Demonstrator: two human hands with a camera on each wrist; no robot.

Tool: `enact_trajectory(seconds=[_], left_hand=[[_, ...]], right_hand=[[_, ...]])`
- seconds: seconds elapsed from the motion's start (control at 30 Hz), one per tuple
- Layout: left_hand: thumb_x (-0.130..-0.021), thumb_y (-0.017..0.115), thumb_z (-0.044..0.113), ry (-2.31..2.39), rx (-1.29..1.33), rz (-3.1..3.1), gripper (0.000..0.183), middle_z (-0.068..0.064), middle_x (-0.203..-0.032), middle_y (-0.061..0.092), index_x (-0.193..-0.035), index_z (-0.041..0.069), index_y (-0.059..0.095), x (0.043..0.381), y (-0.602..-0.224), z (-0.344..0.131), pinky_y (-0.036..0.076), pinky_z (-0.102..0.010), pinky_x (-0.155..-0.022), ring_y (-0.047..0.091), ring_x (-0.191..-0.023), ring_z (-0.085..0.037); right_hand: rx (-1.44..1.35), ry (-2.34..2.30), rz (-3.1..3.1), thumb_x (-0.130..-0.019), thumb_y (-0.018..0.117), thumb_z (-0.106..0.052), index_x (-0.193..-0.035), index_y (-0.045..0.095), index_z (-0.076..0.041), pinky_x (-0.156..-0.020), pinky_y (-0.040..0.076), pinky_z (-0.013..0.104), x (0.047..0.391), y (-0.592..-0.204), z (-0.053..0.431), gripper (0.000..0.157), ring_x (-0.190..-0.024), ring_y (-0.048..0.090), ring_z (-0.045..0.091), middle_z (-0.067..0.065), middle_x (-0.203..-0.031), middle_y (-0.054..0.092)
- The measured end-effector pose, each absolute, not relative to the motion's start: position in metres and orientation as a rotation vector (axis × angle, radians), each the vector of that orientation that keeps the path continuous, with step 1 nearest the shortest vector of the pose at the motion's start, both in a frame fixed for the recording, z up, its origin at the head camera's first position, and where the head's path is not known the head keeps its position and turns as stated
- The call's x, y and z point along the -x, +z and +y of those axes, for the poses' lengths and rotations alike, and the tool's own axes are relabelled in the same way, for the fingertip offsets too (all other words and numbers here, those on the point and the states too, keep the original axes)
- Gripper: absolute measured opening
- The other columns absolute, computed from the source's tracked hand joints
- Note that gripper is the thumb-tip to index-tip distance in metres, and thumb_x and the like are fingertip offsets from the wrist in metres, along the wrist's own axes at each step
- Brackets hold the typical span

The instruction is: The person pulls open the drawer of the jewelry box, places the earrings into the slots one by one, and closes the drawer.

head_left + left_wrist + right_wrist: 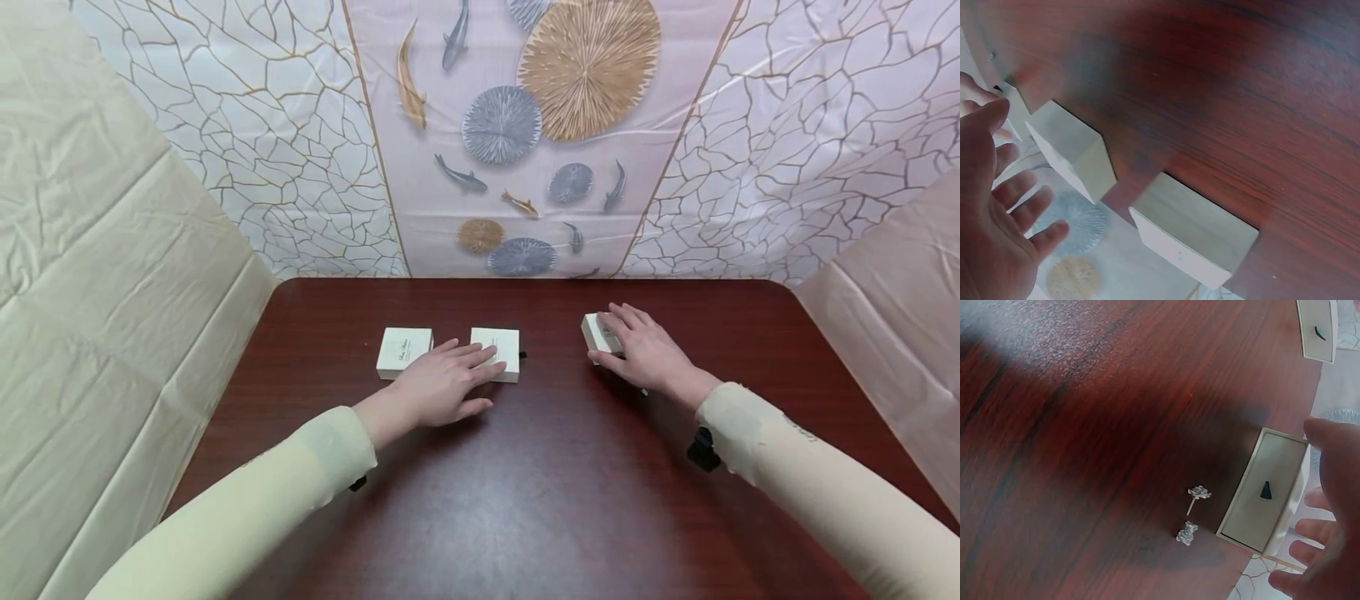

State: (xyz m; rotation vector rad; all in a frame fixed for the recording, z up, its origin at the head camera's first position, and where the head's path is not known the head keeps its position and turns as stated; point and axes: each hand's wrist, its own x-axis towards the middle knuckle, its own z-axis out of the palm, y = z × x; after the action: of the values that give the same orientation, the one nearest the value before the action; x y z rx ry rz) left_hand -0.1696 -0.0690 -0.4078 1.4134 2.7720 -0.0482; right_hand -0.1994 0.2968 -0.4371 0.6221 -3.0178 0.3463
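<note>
Three small white boxes stand on the table: a left box [406, 346], a middle box [491, 337] and a right box [592, 335]. My left hand [438, 386] stretches over the middle box with its fingers spread, palm down. In the left wrist view it is above the boxes, gripping nothing. My right hand [652, 354] lies over the right box, its thumb by the near corner and its fingers loosely extended; contact is hard to tell. In the right wrist view, this box shows a black ribbon tab [1265, 490]. Two silvery flower-like earrings [1199, 492] lie beside it.
The dark red-brown wooden table [510, 500] ends at a patterned cloth backdrop [525, 208]. Pale cloth panels stand at its left [112, 275] and right. A black tab [523, 355] sticks out from the middle box's right side.
</note>
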Motion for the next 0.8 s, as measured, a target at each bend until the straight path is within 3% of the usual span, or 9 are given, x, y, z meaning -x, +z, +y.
enact_trajectory(seconds=[0.3, 0.8], left_hand=[[-0.108, 0.061, 0.046, -0.055, -1.354, 2.723, 0.06, -0.011, -0.166, 0.048, -0.16, 0.017, 0.053, 0.154, -0.403, -0.064, 0.036, -0.051, -0.126, 0.047, -0.152, -0.029], [-0.107, 0.063, 0.047, 0.028, -1.351, 2.714, 0.061, -0.012, -0.165, 0.048, -0.158, 0.015, 0.055, 0.139, -0.411, -0.063, 0.039, -0.052, -0.124, 0.048, -0.151, -0.029]], right_hand=[[-0.56, 0.376, -3.084, -0.105, 0.069, -0.041, -0.159, 0.045, 0.004, -0.12, 0.035, 0.069, 0.201, -0.443, 0.292, 0.074, -0.152, 0.031, 0.054, 0.032, -0.165, 0.035], [-0.607, 0.422, -2.997, -0.102, 0.073, -0.037, -0.156, 0.048, 0.004, -0.114, 0.041, 0.069, 0.203, -0.451, 0.295, 0.073, -0.148, 0.037, 0.054, 0.031, -0.161, 0.041]])
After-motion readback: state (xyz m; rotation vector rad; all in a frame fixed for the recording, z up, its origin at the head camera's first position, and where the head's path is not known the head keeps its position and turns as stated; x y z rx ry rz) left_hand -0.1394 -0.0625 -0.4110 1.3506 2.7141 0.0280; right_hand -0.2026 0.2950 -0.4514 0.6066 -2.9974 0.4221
